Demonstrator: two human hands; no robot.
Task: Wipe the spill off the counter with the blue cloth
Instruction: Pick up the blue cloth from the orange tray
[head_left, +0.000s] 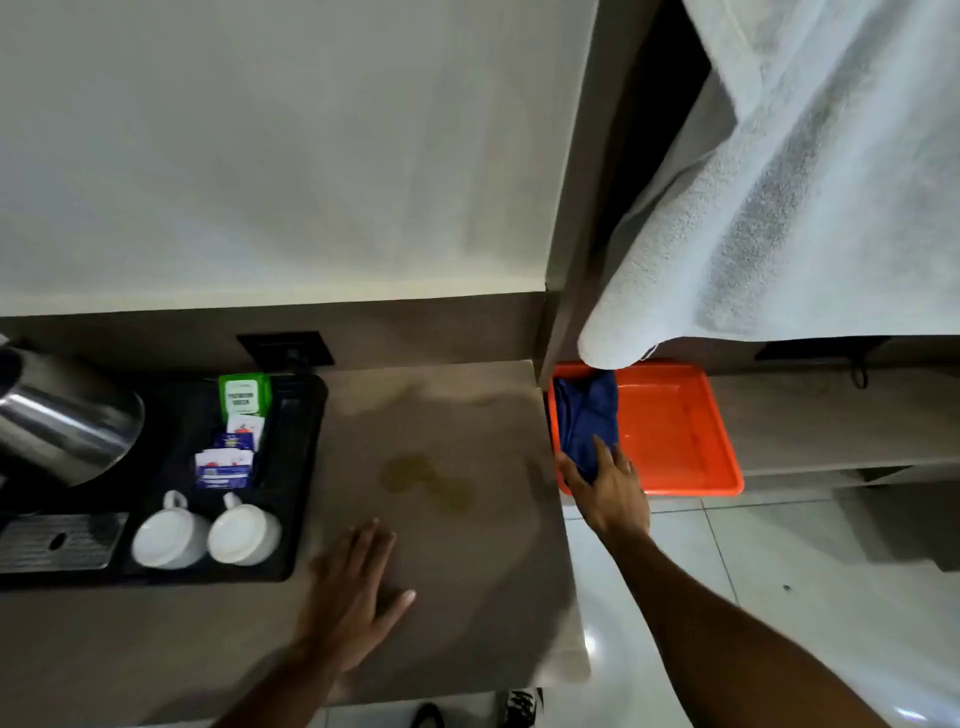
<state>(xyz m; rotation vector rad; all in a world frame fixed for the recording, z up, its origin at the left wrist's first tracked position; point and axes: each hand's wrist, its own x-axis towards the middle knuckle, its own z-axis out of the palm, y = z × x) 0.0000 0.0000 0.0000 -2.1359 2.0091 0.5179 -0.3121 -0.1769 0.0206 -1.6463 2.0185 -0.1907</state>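
A yellowish spill (423, 480) lies on the brown counter (467, 597), near its middle. The blue cloth (584, 415) sits crumpled in the left part of an orange tray (680, 431), just past the counter's right edge. My right hand (605, 486) reaches into the tray and its fingers rest on the near end of the cloth; whether they grip it is unclear. My left hand (353, 592) lies flat on the counter with fingers spread, in front of the spill, holding nothing.
A black tray (304, 467) at the left holds two upturned white cups (208, 532), sachets (228, 457) and a steel kettle (62, 421). A white towel (779, 208) hangs above the orange tray. Tiled floor (779, 571) lies at the right.
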